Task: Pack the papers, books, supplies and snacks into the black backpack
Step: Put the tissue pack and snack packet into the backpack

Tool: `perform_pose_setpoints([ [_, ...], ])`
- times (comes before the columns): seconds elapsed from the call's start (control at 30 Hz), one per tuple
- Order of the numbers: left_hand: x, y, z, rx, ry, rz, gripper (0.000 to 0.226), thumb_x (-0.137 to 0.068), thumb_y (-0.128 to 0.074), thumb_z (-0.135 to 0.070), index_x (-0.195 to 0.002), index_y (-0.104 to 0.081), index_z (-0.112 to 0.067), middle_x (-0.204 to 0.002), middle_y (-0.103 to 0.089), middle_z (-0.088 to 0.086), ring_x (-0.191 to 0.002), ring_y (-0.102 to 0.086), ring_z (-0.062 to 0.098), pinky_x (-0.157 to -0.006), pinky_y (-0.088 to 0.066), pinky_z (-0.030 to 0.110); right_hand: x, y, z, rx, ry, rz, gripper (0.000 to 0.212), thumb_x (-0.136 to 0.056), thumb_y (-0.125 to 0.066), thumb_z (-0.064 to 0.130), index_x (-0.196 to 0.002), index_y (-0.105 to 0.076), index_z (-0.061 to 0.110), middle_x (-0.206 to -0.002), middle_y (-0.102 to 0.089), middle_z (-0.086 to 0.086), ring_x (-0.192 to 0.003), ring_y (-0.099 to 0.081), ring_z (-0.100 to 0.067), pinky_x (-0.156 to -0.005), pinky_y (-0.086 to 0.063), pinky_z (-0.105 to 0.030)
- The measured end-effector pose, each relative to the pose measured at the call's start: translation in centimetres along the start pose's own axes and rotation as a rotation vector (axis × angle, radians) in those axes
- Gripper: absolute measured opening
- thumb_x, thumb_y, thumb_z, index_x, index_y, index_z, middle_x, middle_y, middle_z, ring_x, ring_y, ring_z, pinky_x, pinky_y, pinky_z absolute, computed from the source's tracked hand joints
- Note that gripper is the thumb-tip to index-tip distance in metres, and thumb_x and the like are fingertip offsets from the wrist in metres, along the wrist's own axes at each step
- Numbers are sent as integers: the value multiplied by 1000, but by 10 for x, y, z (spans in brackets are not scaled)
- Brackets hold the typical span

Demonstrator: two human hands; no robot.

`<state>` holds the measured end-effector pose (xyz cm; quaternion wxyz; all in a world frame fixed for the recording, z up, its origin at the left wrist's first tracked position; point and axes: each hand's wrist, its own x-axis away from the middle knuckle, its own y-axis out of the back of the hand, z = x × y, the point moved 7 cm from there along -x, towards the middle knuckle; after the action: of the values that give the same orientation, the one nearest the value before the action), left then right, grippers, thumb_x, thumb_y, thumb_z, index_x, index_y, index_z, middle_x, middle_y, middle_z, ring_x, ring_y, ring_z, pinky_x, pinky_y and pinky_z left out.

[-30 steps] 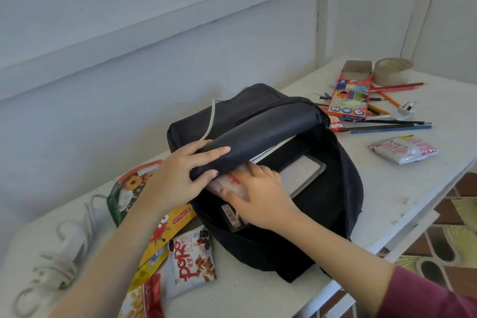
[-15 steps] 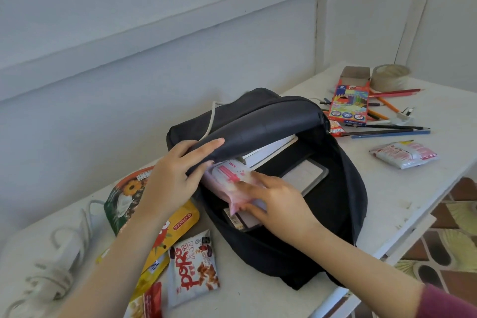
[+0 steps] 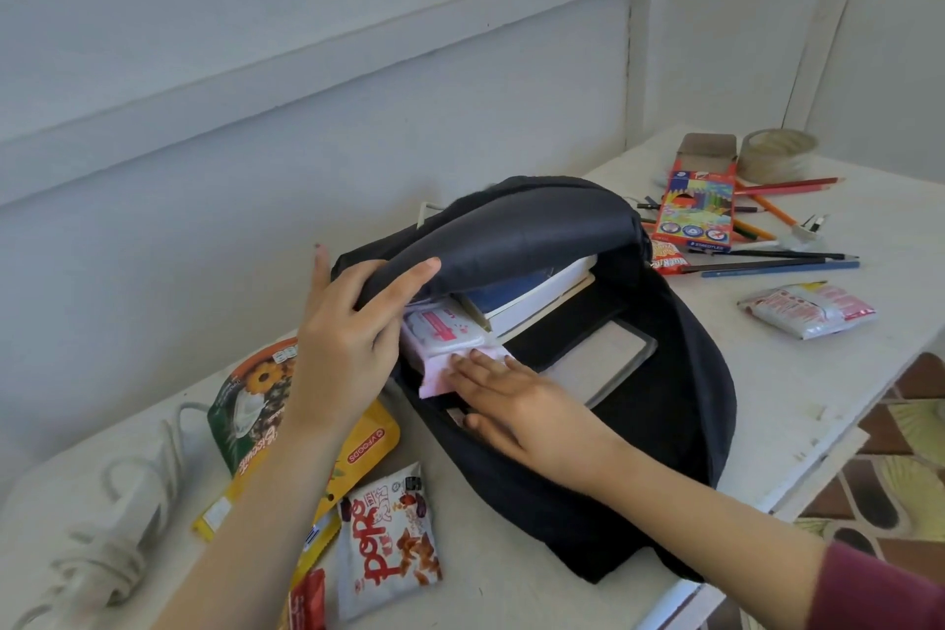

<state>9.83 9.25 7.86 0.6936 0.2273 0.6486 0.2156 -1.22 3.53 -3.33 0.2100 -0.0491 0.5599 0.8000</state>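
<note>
Books (image 3: 537, 294) lie stacked inside the black backpack (image 3: 675, 404), which rests open on a white table (image 3: 797, 389) against a pale wall. The left hand (image 3: 347, 348) grips the edge of the flap (image 3: 516, 235) and holds it raised. One finger stretches along the top of the fabric and another points up at the far side, while the rest curl round the edge, partly hidden. The right hand (image 3: 516, 404) reaches into the opening with its fingers (image 3: 478, 363) straight and close together. They press flat on a pink-and-white pack (image 3: 442, 330) that sits in the mouth of the bag, just beside the books. A flat grey pad (image 3: 606, 358) lies deeper inside, to the right of the hand.

Left of the backpack, on the table, lie a green bag with a flower (image 3: 250, 404), a yellow bag (image 3: 370, 440), a white snack packet (image 3: 388, 545) and a red wrapper (image 3: 307, 599), some overlapping. A white cord (image 3: 122, 522) is bundled at the far left.

Right of the backpack, a pencil box (image 3: 695, 215) lies with its end open among loose coloured pencils (image 3: 782, 265). A roll of tape (image 3: 777, 156) stands behind them. A silver-and-pink packet (image 3: 810, 310) sits apart, near the table's edge.
</note>
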Motion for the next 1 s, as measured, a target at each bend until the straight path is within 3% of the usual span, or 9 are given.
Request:
perform_pose_setpoints([
  [0.17,-6,3,0,17,-4,8,39,-86,-57,6,-120,-63,-13,-103,-62,19,-93,-59,29,-91,-47,32,-26,-6,-11,-76,-5,108,53,-100,-34,29,-149,-19,15,-156,-16,-4,-145,-8,-13,-115,-3,-20],
  [0.27,-7,4,2,19,9,12,41,-85,-57,7,-121,-62,-13,-103,-61,19,-95,-56,27,-88,-43,24,-31,-2,-10,-113,-24,52,51,-98,-35,25,-147,-26,13,-154,-23,-8,-144,-17,-19,-117,-11,-27],
  [0.37,-8,3,2,17,19,20,41,-85,-57,6,-121,-62,-14,-104,-61,19,-95,-57,28,-87,-47,29,-24,4,-7,-149,-76,-38,49,-98,-33,32,-144,-35,15,-151,-31,-10,-140,-25,-21,-111,-18,-25],
  [0.53,-8,1,3,38,44,42,41,-88,-53,3,-123,-61,-16,-104,-61,16,-93,-57,25,-84,-46,24,-33,-14,-18,-238,-162,141,50,-102,-24,36,-149,-21,18,-158,-6,-1,-145,1,-12,-114,-2,-22],
  [0.67,-10,0,6,82,69,68,38,-92,-47,-5,-125,-58,-20,-104,-59,11,-93,-54,19,-83,-42,17,-49,-19,-24,-231,-179,180,51,-102,-21,38,-149,-19,19,-158,-2,2,-144,6,-11,-117,-1,-28],
  [0.77,-10,-2,7,105,89,96,37,-93,-46,-10,-127,-57,-21,-105,-59,8,-94,-55,17,-81,-45,20,-53,-21,-26,-225,-203,247,52,-102,-19,41,-150,-13,23,-158,4,5,-143,11,-11,-117,0,-31],
  [0.87,-7,-7,13,143,172,150,38,-92,-51,-12,-128,-56,-24,-112,-57,5,-102,-53,14,-86,-42,13,-52,-14,-17,-278,-223,282,51,-101,-21,43,-149,-17,26,-158,-1,2,-145,-5,-17,-117,-14,-36],
  [0.93,-1,-13,18,198,268,221,45,-88,-60,-11,-130,-54,-26,-118,-53,1,-110,-48,10,-91,-36,6,-47,-7,-7,-307,-229,310,46,-100,-27,41,-142,-36,25,-153,-27,-6,-134,-35,-21,-109,-32,-38],
  [1.0,10,-15,24,261,390,276,52,-83,-68,-16,-130,-52,-31,-123,-48,-7,-115,-42,4,-92,-32,6,-36,0,7,-231,-216,355,37,-99,-34,37,-126,-52,20,-128,-55,-5,-110,-55,-21,-95,-46,-39],
])
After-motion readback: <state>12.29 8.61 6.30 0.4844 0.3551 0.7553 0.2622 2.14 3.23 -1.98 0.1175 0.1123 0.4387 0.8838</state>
